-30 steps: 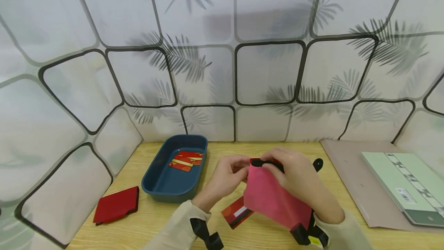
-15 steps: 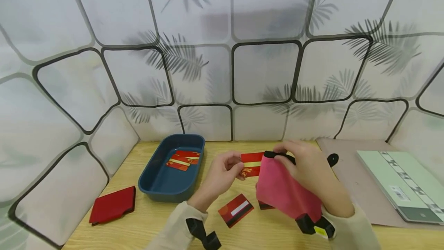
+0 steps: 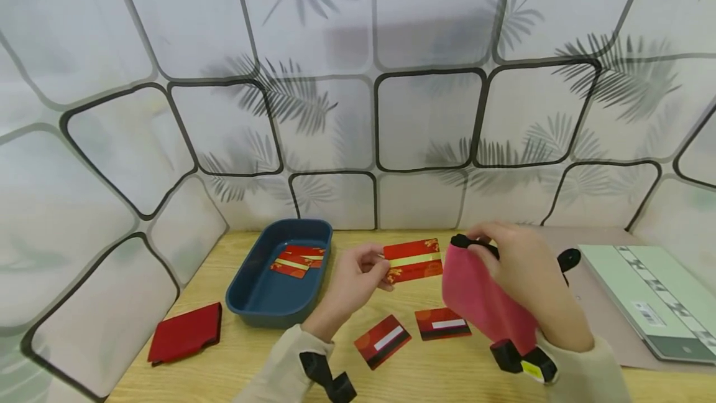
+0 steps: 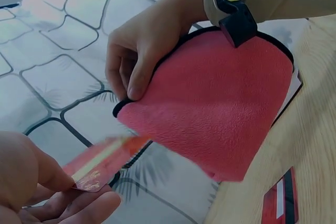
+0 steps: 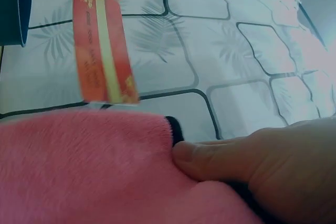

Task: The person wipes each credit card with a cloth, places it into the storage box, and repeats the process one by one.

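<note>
My left hand [image 3: 358, 278] pinches one end of a red card [image 3: 413, 261] with a gold stripe, held up above the table. To its right, my right hand [image 3: 517, 272] grips the black-edged border of a pink cloth [image 3: 475, 297], thumb on the near side. The cloth hangs down, its fuzzy face plain in the left wrist view [image 4: 220, 93]. A narrow gap separates card and cloth. Below them two red cards, one tilted [image 3: 383, 342] and one flatter [image 3: 442, 323], lie on the table with white and dark strips upward. A black rounded tab [image 3: 569, 259] shows behind my right hand.
A blue tray [image 3: 276, 319] at back left holds a few red-and-gold cards [image 3: 293, 261]. Left of it lies a flat dark-red case [image 3: 187, 331]. On the right, a pale green notebook [image 3: 626, 278] rests on a pinkish sheet [image 3: 610, 338]. A patterned curtain [image 3: 431, 198] stands behind.
My right hand has carried the cloth rightward, away from my left hand. The card in my left hand has come out from behind it, and a second card on the table is now uncovered.
</note>
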Action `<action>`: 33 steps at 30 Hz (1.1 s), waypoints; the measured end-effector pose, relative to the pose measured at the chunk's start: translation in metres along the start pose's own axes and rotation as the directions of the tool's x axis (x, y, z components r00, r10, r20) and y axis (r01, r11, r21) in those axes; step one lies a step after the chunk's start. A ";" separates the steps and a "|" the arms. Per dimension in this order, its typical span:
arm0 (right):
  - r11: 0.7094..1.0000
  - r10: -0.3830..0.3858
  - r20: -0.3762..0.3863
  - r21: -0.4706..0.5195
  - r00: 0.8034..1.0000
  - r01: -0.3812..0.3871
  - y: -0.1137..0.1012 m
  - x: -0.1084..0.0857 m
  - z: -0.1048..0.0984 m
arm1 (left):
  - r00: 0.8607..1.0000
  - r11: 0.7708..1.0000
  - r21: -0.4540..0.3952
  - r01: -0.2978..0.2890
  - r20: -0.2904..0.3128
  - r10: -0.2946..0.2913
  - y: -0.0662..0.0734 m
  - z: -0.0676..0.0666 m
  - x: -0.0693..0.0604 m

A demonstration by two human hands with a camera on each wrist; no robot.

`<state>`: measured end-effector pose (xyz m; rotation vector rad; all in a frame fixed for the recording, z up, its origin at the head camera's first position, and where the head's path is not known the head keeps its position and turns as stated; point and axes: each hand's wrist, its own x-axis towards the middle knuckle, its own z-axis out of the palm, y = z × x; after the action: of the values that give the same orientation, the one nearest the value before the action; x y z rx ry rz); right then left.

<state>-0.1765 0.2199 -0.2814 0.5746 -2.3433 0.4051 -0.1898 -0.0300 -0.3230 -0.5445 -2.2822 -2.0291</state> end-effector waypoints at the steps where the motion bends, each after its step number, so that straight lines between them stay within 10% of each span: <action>1: 1.000 0.012 0.017 -0.009 1.000 -0.011 0.000 0.000 -0.002 | 1.000 1.000 0.001 0.003 -0.004 -0.003 0.000 0.000 0.000; 11: 0.988 -0.125 0.107 0.107 0.986 0.114 -0.019 -0.003 -0.007 | 1.000 0.999 0.046 0.016 0.007 -0.016 -0.001 0.000 0.005; 20: 0.885 -0.301 0.012 0.375 0.954 0.275 -0.038 -0.001 0.028 | 0.996 0.995 0.086 -0.045 0.085 0.037 -0.006 0.004 0.004; 33: 0.951 -0.217 -0.060 0.211 0.974 0.225 -0.041 0.001 0.037 | 0.983 0.990 0.100 -0.103 0.163 0.086 -0.008 0.001 0.000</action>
<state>-0.1770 0.1684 -0.3018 0.9162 -2.1842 0.5655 -0.1914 -0.0296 -0.3304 -0.8167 -2.3848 -1.8690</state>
